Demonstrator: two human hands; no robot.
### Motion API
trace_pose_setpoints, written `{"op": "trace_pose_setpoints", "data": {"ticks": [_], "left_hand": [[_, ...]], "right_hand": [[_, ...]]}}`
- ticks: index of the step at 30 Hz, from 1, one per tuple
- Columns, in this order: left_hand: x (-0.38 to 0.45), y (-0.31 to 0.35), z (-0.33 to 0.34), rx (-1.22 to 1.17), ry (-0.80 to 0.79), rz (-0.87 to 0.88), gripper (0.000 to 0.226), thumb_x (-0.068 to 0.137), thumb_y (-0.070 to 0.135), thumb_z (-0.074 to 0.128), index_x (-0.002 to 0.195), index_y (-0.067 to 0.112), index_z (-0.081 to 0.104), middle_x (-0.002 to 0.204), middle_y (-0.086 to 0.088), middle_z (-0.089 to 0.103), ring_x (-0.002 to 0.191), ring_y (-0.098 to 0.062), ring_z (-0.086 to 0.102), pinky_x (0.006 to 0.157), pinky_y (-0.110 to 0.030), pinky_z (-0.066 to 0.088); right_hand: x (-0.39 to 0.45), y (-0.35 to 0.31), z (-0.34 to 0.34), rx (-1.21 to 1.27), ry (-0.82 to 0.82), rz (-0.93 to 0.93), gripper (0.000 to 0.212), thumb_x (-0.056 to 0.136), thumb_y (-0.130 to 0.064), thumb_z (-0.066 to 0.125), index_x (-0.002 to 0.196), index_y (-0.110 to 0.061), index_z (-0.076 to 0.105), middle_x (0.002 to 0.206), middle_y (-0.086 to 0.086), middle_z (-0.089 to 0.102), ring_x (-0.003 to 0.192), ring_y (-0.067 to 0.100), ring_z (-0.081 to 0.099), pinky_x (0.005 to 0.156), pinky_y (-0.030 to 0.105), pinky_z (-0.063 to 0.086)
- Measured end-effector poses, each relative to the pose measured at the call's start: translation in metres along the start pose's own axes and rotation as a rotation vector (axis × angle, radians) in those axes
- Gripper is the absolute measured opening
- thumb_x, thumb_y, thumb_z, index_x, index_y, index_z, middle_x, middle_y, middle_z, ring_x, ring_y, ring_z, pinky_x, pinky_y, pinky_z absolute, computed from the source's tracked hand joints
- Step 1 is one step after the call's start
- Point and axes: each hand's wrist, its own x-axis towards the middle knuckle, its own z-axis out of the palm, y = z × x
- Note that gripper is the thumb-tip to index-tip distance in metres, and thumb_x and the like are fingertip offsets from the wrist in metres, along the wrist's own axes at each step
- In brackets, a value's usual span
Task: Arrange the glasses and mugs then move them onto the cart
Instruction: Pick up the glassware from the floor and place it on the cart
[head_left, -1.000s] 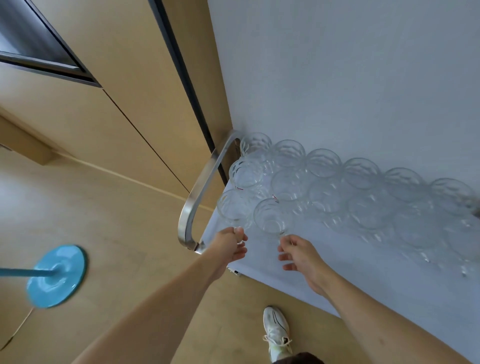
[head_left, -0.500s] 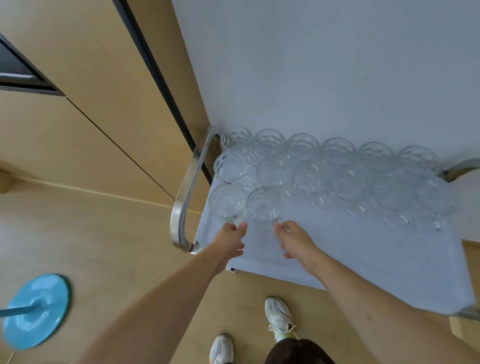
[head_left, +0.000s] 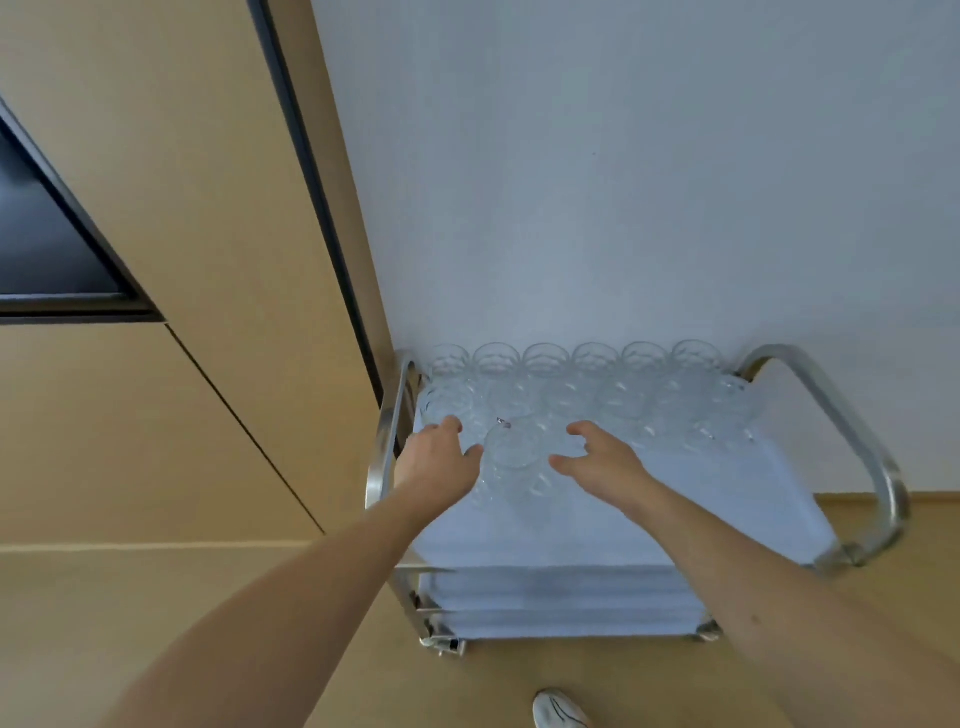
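Note:
Several clear glasses (head_left: 576, 374) stand in rows along the back of the cart's top shelf (head_left: 597, 509), which is covered with a pale blue cloth. One more clear glass (head_left: 511, 449) stands in front of the rows, near the left end. My left hand (head_left: 439, 460) lies just left of it, fingers stretched toward the back glasses and thumb close to its side. On its right, my right hand (head_left: 597, 457) hovers with fingers loosely spread and holds nothing.
The cart has curved metal handles on the left (head_left: 382, 447) and right (head_left: 852, 447) and lower shelves (head_left: 561, 603) under the top. It stands against a pale wall (head_left: 623, 182), beside wooden cabinet panels (head_left: 171, 260). My shoe (head_left: 558, 712) shows on the wooden floor.
The view has swung to face the cart squarely. Both hands have left the bases of the front glasses and moved forward to either side of the front glass, fingers now spread.

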Motion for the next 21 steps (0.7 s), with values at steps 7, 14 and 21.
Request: {"op": "trace_pose_setpoints", "data": {"ticks": [7, 14, 21], "left_hand": [[-0.019, 0.08, -0.05, 0.132, 0.113, 0.413, 0.052, 0.101, 0.046, 0.05, 0.143, 0.016, 0.045, 0.137, -0.012, 0.055, 0.127, -0.033, 0.048, 0.1, -0.046, 0.047], [-0.053, 0.187, -0.063, 0.107, 0.137, 0.724, 0.053, 0.101, 0.045, 0.052, 0.144, 0.016, 0.044, 0.138, -0.011, 0.053, 0.128, -0.031, 0.045, 0.1, -0.045, 0.045], [-0.105, 0.301, -0.037, 0.126, 0.111, 0.997, 0.053, 0.1, 0.043, 0.053, 0.144, 0.015, 0.044, 0.14, -0.011, 0.051, 0.129, -0.032, 0.044, 0.102, -0.045, 0.044]], "right_hand": [[-0.076, -0.014, -0.064, -0.226, 0.272, -0.061, 0.072, 0.091, -0.043, 0.068, 0.152, -0.021, 0.037, 0.146, 0.012, 0.049, 0.13, 0.03, 0.05, 0.099, 0.035, 0.043], [-0.154, 0.022, -0.135, -0.27, 0.52, -0.006, 0.073, 0.091, -0.045, 0.067, 0.152, -0.02, 0.036, 0.149, 0.01, 0.046, 0.135, 0.031, 0.045, 0.105, 0.037, 0.04], [-0.227, 0.086, -0.206, -0.226, 0.698, 0.114, 0.078, 0.09, -0.05, 0.066, 0.154, -0.023, 0.031, 0.147, 0.012, 0.045, 0.134, 0.032, 0.043, 0.104, 0.038, 0.041]]}}
